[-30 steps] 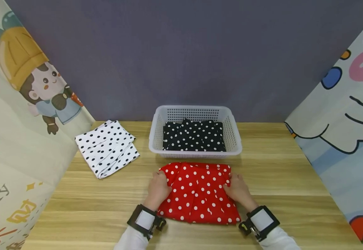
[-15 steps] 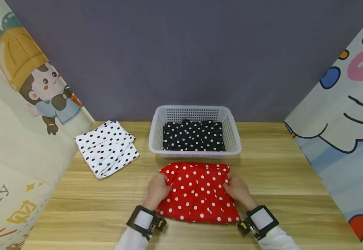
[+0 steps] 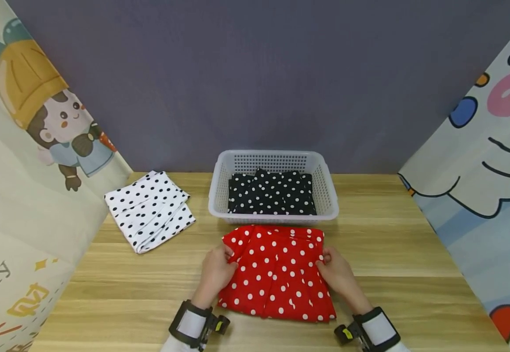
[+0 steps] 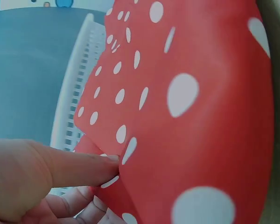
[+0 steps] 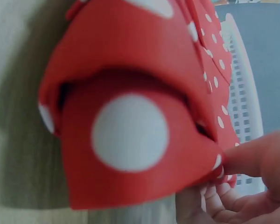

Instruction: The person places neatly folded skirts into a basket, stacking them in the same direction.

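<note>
A folded red cloth with white dots (image 3: 277,274) lies between my hands in the head view, just in front of the basket. Its left side is pinched by my left hand (image 3: 217,269), thumb on top and fingers curled beneath, as the left wrist view shows. On the opposite side my right hand (image 3: 336,270) grips the edge the same way. The right wrist view shows the folded layers (image 5: 130,135) of the red cloth hanging open at that side, with the thumb (image 5: 249,156) pressing on them.
Behind the red cloth stands a white plastic basket (image 3: 329,208) holding a folded black cloth with white dots (image 3: 277,193). A folded white cloth with black dots (image 3: 151,210) lies at the left on the wooden table (image 3: 395,244). A grey wall rises behind.
The red cloth appears slightly raised, its front edge lower in the head view. Both wrists have shifted outward and toward the person, still gripping the sides.
</note>
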The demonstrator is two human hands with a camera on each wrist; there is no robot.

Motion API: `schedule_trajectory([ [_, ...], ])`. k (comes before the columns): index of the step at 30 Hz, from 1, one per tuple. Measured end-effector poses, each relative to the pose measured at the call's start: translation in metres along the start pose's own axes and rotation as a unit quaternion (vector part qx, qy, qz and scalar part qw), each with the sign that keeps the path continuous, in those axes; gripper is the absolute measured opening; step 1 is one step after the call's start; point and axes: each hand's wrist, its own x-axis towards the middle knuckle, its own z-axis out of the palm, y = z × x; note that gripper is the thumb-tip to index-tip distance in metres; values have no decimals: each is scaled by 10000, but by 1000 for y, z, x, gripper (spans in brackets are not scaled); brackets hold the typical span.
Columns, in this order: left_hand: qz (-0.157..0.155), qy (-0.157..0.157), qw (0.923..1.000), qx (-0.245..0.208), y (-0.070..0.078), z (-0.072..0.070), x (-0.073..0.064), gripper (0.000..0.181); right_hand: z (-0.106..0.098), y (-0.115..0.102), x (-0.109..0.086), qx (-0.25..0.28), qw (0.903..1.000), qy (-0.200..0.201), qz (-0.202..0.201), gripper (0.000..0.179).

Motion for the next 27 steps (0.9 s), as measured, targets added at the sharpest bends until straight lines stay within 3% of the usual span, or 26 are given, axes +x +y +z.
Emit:
schedule_trajectory([
  [5, 71, 72, 9998, -154, 5, -7, -10, 19, 0, -4, -13, 72, 9992, 339, -178, 28],
  [10, 335, 302, 9987, -242, 8, -13, -20, 18, -3, -10, -26, -94, 9960, 741, -488, 27],
  [16, 646, 673, 9954, -233, 17, -22, -29, 20, -9, -19, -36, -229, 9937, 949, -550, 30],
  [27, 813, 892, 9923, -273, 40, -45, -18, 21, -31, -47, -27, -115, 9892, 1091, -968, 34],
])
